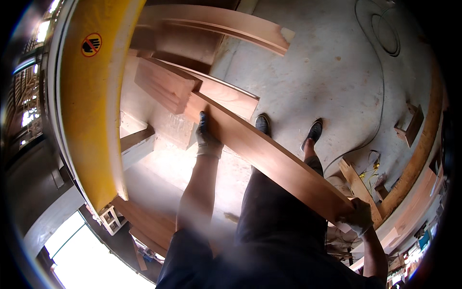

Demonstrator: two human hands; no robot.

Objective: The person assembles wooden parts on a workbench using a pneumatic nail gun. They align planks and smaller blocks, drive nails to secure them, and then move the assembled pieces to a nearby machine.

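A long, flat wooden board (272,151) slants across in front of my body, from the upper left down to the lower right. My left hand (209,140), in a grey glove with dark fingertips, grips its near edge toward the far end, one digit lying on the face and the rest hidden beneath. At the near right end, my gloved right hand (360,216) is wrapped around the board. The board's far end meets or overlaps a thick wooden block (168,84); I cannot tell whether they touch. Another pale board (228,95) lies just behind it.
A yellow machine panel (94,106) with a no-hands sign stands at the left. Long wooden pieces (226,23) jut out at the top. A black cable (382,91) runs over the grey floor (308,62). Offcuts (358,180) and a long timber (414,164) lie at the right.
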